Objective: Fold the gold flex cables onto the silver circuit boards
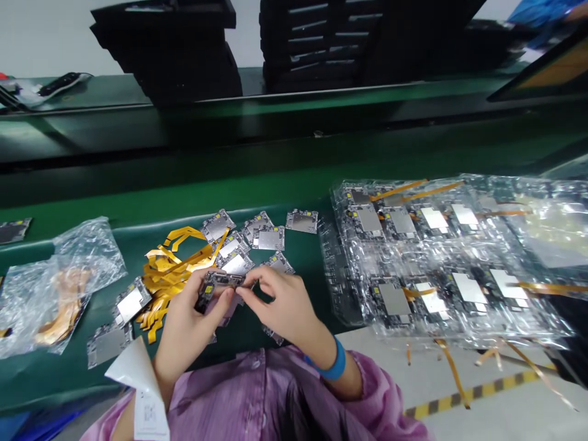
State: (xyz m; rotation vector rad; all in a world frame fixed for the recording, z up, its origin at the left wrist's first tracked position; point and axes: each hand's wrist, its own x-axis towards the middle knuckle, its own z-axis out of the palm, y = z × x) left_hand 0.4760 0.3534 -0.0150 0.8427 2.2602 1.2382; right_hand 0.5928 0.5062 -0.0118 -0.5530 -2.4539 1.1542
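Observation:
My left hand (190,327) is closed on a small circuit board (209,288), its thumb lying along the near edge. At the board's right end, the thumb and forefinger of my right hand (282,300) are pinched together; whether anything small sits between them is hidden. Just beyond my left hand lies a tangled pile of orange flex cables (158,278). More circuit boards with silver shields (269,237) lie loosely around and behind my hands, some overlapping. A blue band (337,361) is around my right wrist, and a white paper label (149,404) hangs by my left forearm.
On the right, a clear plastic tray (331,269) holds several boards in rows, with flex cables sticking out past its edge. Plastic bags (87,245) with copper-coloured strips lie at left. Black trays (188,61) are stacked on the raised shelf behind. A co-worker's blue sleeve (539,15) shows at upper right.

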